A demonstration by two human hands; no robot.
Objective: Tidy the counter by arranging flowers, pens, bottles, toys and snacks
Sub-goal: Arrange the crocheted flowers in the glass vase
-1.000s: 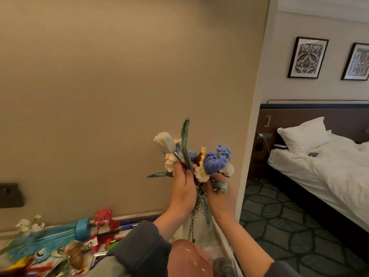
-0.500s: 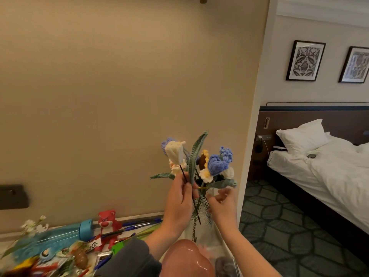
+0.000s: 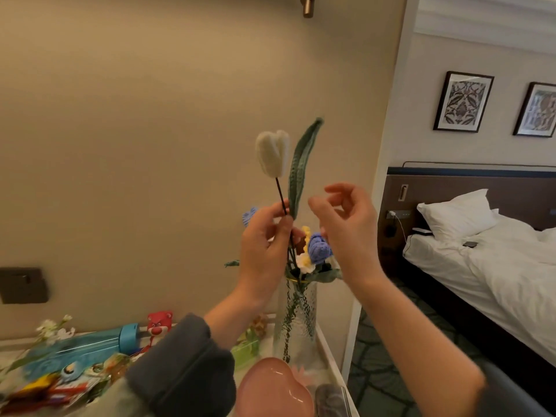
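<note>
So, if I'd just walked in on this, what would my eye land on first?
Most likely the white knitted tulip, held up mid-picture against the beige wall by the left hand, which pinches its dark stem; the right hand hovers beside it, holding nothing. Just below, a glass vase at the counter's right end holds blue and yellow knitted flowers. In the lower left corner are a red bear toy and a blue bottle.

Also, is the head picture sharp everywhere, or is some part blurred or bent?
Head view: the white tulip and the left hand that pinches its stem are fairly sharp; the snack packets at lower left are smeared; the wall corner leans, wide-angle distortion; the pink dish shows soft glare.
</note>
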